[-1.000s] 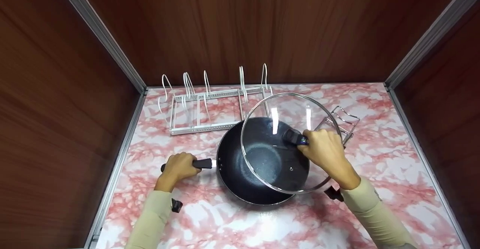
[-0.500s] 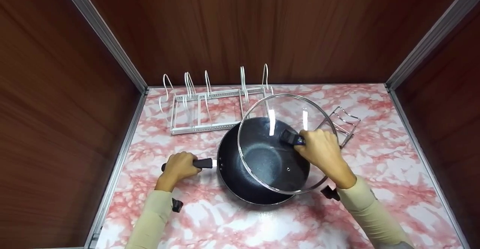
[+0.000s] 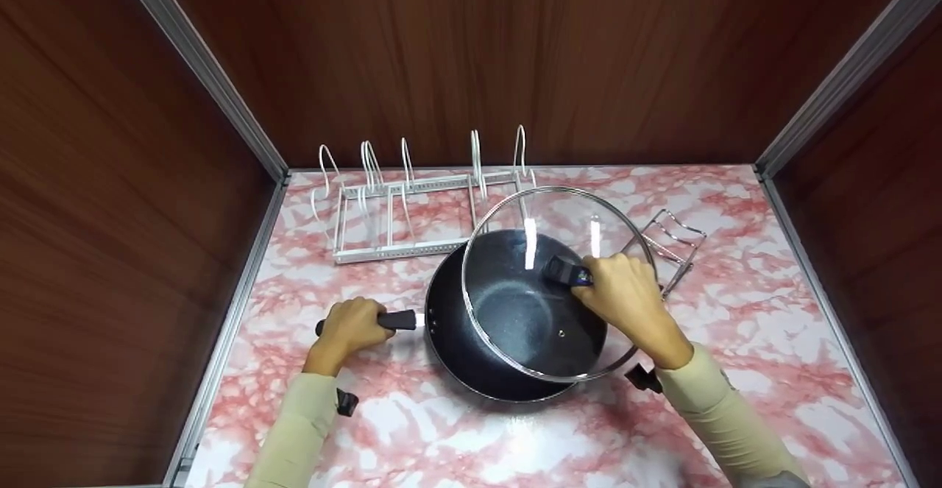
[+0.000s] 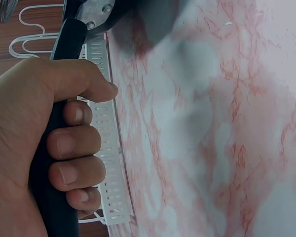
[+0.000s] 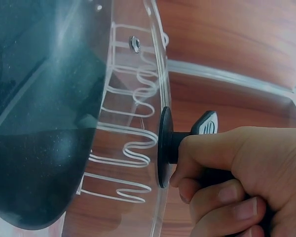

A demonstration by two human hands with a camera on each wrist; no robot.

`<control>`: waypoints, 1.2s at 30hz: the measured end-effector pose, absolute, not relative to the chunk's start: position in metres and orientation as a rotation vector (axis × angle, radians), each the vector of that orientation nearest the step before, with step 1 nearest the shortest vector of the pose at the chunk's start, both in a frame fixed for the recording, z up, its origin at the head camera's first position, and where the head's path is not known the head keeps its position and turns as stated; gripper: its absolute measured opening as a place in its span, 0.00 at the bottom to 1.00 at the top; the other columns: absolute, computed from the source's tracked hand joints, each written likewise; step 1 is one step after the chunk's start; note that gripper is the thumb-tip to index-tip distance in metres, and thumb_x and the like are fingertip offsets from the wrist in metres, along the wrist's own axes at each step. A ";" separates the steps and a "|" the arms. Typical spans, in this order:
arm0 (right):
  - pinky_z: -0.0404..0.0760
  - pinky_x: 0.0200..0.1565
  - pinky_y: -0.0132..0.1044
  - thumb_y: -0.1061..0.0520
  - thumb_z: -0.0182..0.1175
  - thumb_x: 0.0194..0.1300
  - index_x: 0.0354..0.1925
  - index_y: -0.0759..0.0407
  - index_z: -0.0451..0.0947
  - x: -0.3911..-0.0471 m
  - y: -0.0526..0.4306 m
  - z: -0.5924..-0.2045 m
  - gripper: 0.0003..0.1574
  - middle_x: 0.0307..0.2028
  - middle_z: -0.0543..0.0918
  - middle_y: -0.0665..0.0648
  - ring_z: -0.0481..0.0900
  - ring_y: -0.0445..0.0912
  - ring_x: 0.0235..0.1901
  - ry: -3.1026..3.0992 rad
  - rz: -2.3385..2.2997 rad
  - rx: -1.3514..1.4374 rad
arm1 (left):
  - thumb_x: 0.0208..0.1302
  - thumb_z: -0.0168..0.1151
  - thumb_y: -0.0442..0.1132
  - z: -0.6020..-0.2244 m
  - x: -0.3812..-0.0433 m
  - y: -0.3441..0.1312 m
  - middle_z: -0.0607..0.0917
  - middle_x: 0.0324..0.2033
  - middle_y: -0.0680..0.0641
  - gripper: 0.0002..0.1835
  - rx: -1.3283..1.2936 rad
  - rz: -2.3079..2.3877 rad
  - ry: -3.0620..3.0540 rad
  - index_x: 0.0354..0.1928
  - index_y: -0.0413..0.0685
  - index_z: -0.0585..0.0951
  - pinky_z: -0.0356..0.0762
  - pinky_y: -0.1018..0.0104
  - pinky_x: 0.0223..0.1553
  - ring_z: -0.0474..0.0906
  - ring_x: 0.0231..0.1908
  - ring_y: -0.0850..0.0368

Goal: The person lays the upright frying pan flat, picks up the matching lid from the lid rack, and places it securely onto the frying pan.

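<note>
A dark wok with a speckled inside is at the middle of the table in the head view. My left hand grips its black handle, the fingers curled fully round it in the left wrist view. Over the wok I hold a clear glass lid with a metal rim, shifted to the right of the pan. My right hand grips the lid's black knob. In the right wrist view the glass stands apart from the wok's rim, with a small steam vent in it.
Behind the wok to the left stands a white wire rack with several upright loops. A small chrome wire stand is at the right, partly behind the lid. Dark wood panels enclose the marbled red and white table.
My right hand has carried the lid slightly left, further over the wok. The left hand and the wok have stayed in place.
</note>
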State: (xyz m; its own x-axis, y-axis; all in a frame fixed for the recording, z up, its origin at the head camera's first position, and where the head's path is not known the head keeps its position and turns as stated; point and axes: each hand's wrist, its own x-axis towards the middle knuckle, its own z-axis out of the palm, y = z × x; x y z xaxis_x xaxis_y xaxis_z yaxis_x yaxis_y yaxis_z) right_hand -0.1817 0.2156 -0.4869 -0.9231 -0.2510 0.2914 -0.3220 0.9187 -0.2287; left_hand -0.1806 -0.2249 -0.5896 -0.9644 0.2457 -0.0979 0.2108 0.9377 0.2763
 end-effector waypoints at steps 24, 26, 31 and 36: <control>0.73 0.18 0.49 0.53 0.77 0.55 0.26 0.60 0.82 -0.186 0.201 -0.490 0.15 0.14 0.76 0.56 0.69 0.50 0.14 -2.819 0.306 0.518 | 0.49 0.75 0.49 -0.590 -0.180 -0.225 0.82 0.21 0.50 0.11 0.344 0.400 2.961 0.23 0.54 0.83 0.75 0.48 0.32 0.76 0.25 0.50; 0.74 0.19 0.49 0.53 0.77 0.55 0.27 0.60 0.83 -0.186 0.200 -0.491 0.14 0.15 0.77 0.56 0.69 0.50 0.14 -2.818 0.302 0.528 | 0.49 0.75 0.49 -0.590 -0.180 -0.225 0.82 0.21 0.50 0.11 0.346 0.400 2.962 0.22 0.55 0.83 0.76 0.48 0.32 0.76 0.25 0.49; 0.75 0.21 0.51 0.53 0.77 0.55 0.28 0.60 0.83 -0.187 0.196 -0.492 0.14 0.17 0.80 0.59 0.72 0.53 0.15 -2.842 0.295 0.524 | 0.50 0.76 0.49 -0.591 -0.181 -0.225 0.83 0.21 0.50 0.11 0.348 0.390 2.966 0.22 0.54 0.83 0.77 0.47 0.32 0.77 0.25 0.49; 0.76 0.20 0.52 0.52 0.77 0.54 0.27 0.60 0.82 -0.188 0.192 -0.495 0.15 0.18 0.80 0.60 0.73 0.53 0.16 -2.859 0.295 0.521 | 0.50 0.76 0.49 -0.591 -0.181 -0.225 0.83 0.21 0.50 0.12 0.352 0.385 2.967 0.22 0.54 0.82 0.77 0.47 0.32 0.77 0.25 0.49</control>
State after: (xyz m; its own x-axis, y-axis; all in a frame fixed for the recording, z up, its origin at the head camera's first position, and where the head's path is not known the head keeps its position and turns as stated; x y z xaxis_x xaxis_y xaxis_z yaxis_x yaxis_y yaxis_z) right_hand -0.1880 0.1924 -0.4953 -0.9129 -0.3232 0.2493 -0.3672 0.9170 -0.1560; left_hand -0.1806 -0.2251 -0.5905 -0.9645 0.2459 -0.0968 0.2130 0.9401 0.2660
